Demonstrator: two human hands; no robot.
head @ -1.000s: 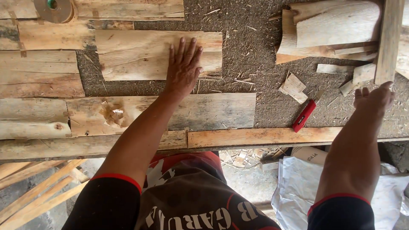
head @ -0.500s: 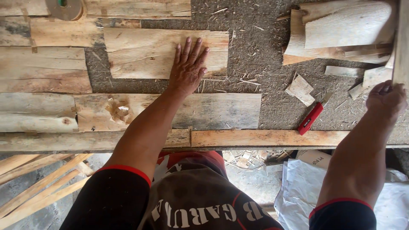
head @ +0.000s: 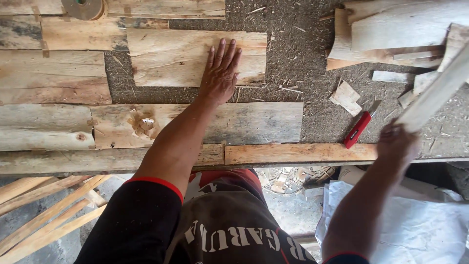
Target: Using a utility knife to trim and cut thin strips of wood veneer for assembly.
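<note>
A bare, sawdust-strewn stretch of bench (head: 303,73) lay open between the flat board (head: 171,61) and the stacked offcuts (head: 391,34). Small wood scraps (head: 346,97) and a red utility knife (head: 359,128) obstructed its right side. Boards covered the left.

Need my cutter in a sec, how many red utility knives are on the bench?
1. The red utility knife lies on the sawdust-covered bench, just left of the right hand, which holds a wood strip. Others could be hidden under the offcuts.
</note>
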